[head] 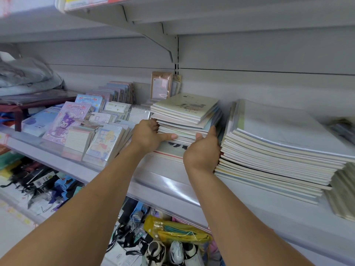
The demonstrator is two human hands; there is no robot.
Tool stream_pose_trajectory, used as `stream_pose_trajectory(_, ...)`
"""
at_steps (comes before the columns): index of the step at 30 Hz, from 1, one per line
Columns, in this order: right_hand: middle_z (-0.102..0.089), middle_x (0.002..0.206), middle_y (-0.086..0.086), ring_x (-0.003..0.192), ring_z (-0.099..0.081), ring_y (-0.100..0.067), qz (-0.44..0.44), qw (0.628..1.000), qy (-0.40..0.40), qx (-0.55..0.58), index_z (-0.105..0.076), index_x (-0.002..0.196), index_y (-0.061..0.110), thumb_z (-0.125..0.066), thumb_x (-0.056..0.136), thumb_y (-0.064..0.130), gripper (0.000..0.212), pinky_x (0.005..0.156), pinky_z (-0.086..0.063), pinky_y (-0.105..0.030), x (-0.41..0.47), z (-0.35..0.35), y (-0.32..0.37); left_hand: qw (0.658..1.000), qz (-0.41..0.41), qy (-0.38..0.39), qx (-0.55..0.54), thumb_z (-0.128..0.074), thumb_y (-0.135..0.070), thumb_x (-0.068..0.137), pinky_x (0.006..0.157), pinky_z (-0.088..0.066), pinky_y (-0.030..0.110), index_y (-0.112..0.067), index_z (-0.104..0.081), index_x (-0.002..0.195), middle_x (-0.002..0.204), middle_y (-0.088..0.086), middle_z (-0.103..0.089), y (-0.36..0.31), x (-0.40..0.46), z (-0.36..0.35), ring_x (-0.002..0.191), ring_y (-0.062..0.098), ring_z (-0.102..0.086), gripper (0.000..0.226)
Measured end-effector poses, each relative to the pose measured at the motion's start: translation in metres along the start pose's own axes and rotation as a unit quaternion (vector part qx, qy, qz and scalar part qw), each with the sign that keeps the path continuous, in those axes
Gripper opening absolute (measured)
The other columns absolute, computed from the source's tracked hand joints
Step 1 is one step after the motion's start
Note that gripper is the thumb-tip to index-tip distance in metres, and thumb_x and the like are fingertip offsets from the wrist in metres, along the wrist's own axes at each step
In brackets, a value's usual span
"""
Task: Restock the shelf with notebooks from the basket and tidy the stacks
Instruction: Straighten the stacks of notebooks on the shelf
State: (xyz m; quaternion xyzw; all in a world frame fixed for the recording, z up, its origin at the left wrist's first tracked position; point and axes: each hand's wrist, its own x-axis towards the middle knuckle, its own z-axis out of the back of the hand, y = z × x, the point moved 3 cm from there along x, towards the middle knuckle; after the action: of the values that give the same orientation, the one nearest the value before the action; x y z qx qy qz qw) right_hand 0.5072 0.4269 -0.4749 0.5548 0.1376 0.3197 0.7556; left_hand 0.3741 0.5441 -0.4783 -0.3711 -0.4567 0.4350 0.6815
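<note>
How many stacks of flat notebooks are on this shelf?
3: the middle stack held between both hands, a taller stack right of it, and one cut off at the right edge. More may be hidden.

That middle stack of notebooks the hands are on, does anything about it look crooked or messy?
Yes. The middle stack is uneven: its top notebooks sit turned and shifted back from those beneath, so edges step out. The left hand and right hand grip its sides. The larger stack beside it fans out too.

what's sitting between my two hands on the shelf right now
In the head view, a notebook stack lies between them: the left hand grips its left side and the right hand its right, beside the taller stack.
</note>
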Motion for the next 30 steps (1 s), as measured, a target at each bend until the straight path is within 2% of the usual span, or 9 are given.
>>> stream_pose_trajectory(2,-0.056,0.139,0.001,0.123,-0.052,-0.022,-0.003,1.0,0.001,0.005,-0.027,0.154,0.022,-0.041,0.102,0.006,0.056,0.077,-0.029,-0.025,0.0016,-0.0001,0.0004,1.0,-0.005,-0.007,-0.005,-0.092,-0.017,0.059,0.057,-0.039,-0.005,-0.03,-0.06,0.074,0.057,-0.039,-0.059,0.0013,0.0001,-0.001,0.063,-0.027,-0.055,0.038)
stream_pose_trajectory(4,-0.055,0.14,0.0,0.125,-0.05,-0.023,0.001,1.0,0.004,0.007,-0.027,0.154,0.021,-0.044,0.102,0.008,0.057,0.077,-0.028,-0.025,0.0021,0.0003,0.0005,1.0,-0.01,-0.019,0.001,-0.093,-0.019,0.057,0.058,-0.039,-0.006,-0.03,-0.06,0.073,0.059,-0.036,-0.06,0.0024,0.0013,-0.0002,0.065,-0.024,-0.056,0.038)
stream_pose_trajectory(8,-0.057,0.136,-0.008,0.122,-0.054,-0.027,0.012,1.0,0.016,-0.007,-0.021,0.155,0.012,-0.051,0.101,0.015,0.062,0.081,-0.039,-0.028,0.0012,0.0009,-0.0005,1.0,-0.016,-0.006,0.019,-0.092,-0.025,0.057,0.084,-0.052,0.015,-0.011,-0.072,0.093,0.096,-0.006,-0.074,0.005,0.0043,0.0015,0.089,0.002,-0.068,0.044)
stream_pose_trajectory(12,-0.064,0.122,-0.011,0.11,-0.061,-0.027,0.009,0.999,0.014,-0.031,-0.039,0.143,0.007,-0.051,0.1,0.009,0.045,0.071,-0.034,-0.026,0.0017,0.0015,-0.0015,0.997,-0.035,0.014,0.063,-0.092,-0.022,0.059,0.075,-0.052,0.014,-0.015,-0.066,0.077,0.087,-0.007,-0.072,0.0031,0.0044,0.0048,0.076,-0.004,-0.065,0.033)
stream_pose_trajectory(15,-0.062,0.126,-0.01,0.112,-0.06,-0.026,0.0,0.999,0.014,-0.03,-0.043,0.141,0.008,-0.048,0.099,0.003,0.042,0.072,-0.033,-0.025,0.0027,0.0009,-0.0022,0.997,-0.036,0.021,0.07,-0.093,-0.013,0.056,0.09,-0.053,0.024,-0.01,-0.069,0.097,0.1,-0.003,-0.073,0.0053,0.0044,0.0054,0.095,0.009,-0.067,0.047)
stream_pose_trajectory(20,-0.064,0.127,-0.003,0.114,-0.057,-0.022,-0.001,1.0,0.01,-0.021,-0.042,0.143,0.012,-0.043,0.093,-0.009,0.054,0.073,-0.035,-0.024,0.0036,0.0004,-0.0018,0.997,-0.037,0.026,0.062,-0.092,-0.01,0.059,0.089,-0.052,0.02,-0.014,-0.068,0.102,0.106,-0.001,-0.073,0.0043,0.0035,0.0054,0.095,0.007,-0.067,0.049)
stream_pose_trajectory(23,-0.062,0.128,-0.007,0.115,-0.057,-0.025,0.004,1.0,0.014,-0.023,-0.034,0.148,0.014,-0.048,0.096,-0.002,0.057,0.074,-0.033,-0.025,0.0032,0.0012,-0.0012,0.995,-0.016,0.048,0.089,-0.094,-0.024,0.058,0.078,-0.051,0.013,-0.024,-0.068,0.09,0.09,-0.015,-0.074,0.0012,0.0018,0.0053,0.084,-0.003,-0.067,0.041)
stream_pose_trajectory(26,-0.062,0.129,-0.008,0.116,-0.058,-0.026,0.007,0.999,0.026,-0.024,-0.023,0.154,0.015,-0.051,0.095,0.0,0.067,0.076,-0.035,-0.025,0.0039,0.0006,-0.0021,0.996,-0.016,0.036,0.084,-0.093,-0.027,0.056,0.055,-0.041,0.003,-0.022,-0.059,0.067,0.057,-0.026,-0.064,-0.0014,0.0019,0.0046,0.056,-0.013,-0.058,0.036)
stream_pose_trajectory(30,-0.056,0.137,-0.008,0.122,-0.054,-0.027,0.005,1.0,0.026,-0.014,-0.027,0.154,0.016,-0.049,0.095,-0.002,0.065,0.085,-0.042,-0.03,0.0061,0.0008,-0.0022,0.997,-0.01,0.014,0.08,-0.092,-0.039,0.046,0.056,-0.042,0.012,-0.019,-0.052,0.059,0.05,-0.025,-0.057,0.0036,0.0061,0.0061,0.051,-0.009,-0.05,0.047)
